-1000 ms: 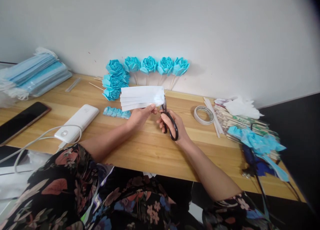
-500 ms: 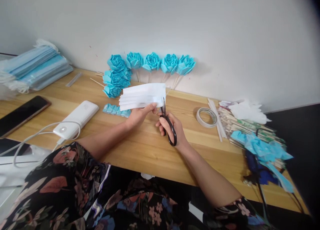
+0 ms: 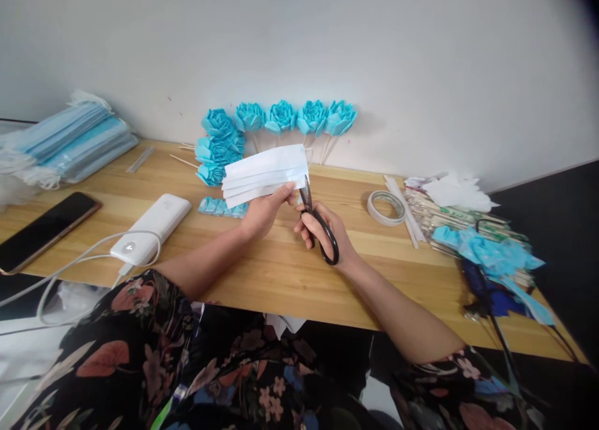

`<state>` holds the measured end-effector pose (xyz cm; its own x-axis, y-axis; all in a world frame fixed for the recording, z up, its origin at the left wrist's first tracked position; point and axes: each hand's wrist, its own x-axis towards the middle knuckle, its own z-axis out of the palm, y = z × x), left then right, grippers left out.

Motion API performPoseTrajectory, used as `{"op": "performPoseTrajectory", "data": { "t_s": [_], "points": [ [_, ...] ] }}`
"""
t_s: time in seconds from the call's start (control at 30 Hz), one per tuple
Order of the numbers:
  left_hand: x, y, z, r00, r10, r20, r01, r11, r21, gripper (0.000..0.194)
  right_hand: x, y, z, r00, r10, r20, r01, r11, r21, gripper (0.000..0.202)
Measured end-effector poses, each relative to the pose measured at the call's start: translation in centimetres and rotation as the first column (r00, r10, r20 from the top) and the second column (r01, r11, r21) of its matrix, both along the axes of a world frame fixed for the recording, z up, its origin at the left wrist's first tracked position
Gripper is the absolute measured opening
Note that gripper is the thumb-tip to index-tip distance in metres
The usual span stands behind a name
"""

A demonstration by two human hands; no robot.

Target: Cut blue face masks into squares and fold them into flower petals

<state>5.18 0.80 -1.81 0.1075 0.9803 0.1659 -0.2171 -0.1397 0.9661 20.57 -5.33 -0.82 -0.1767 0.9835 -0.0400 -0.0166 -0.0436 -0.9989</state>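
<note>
A pleated white face mask (image 3: 264, 173) is pinched by my left hand (image 3: 265, 211), the thumb on top near its lower right corner. Black-handled scissors (image 3: 331, 243) are in my right hand (image 3: 327, 230), fingers through the loops. The blades point up and meet the mask's right edge; whether they are parted is hard to tell. Behind the mask, several blue folded flowers (image 3: 281, 117) on thin sticks lean at the wall, and more are piled (image 3: 218, 148) to the left. A folded blue strip (image 3: 219, 206) lies on the table, partly behind my left hand.
On the wooden table (image 3: 281, 286), a phone (image 3: 49, 230), white power bank (image 3: 152, 229) with cable and stacked masks (image 3: 70, 140) lie left. Right are a tape roll (image 3: 386, 208), white strips (image 3: 405, 211), bundled sticks (image 3: 435, 221) and crumpled blue material (image 3: 486, 250).
The view has shifted and tilted slightly. The mask's right end is tipped up more, and the scissors are angled further left at the tip. Both hands keep their holds.
</note>
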Motion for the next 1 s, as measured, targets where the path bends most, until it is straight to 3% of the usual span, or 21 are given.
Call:
{"op": "performPoseTrajectory", "data": {
  "t_s": [0.47,0.7,1.0],
  "points": [
    [0.1,-0.3,1.1,0.999,0.014,-0.033,-0.012,0.999,0.036,0.04,-0.8,0.8,1.9,0.994,-0.083,0.069,0.077,0.994,0.078,0.049],
    [0.1,0.2,0.7,0.996,0.081,-0.024,-0.081,0.997,-0.002,0.035,-1.0,0.7,0.8,0.996,-0.079,0.038,0.076,0.993,0.085,0.045],
    [0.4,-0.4,1.1,0.996,0.063,-0.056,-0.062,0.998,0.007,0.034,-0.3,0.6,-0.2,0.994,-0.084,0.065,0.079,0.993,0.084,0.046]
  ]
}}
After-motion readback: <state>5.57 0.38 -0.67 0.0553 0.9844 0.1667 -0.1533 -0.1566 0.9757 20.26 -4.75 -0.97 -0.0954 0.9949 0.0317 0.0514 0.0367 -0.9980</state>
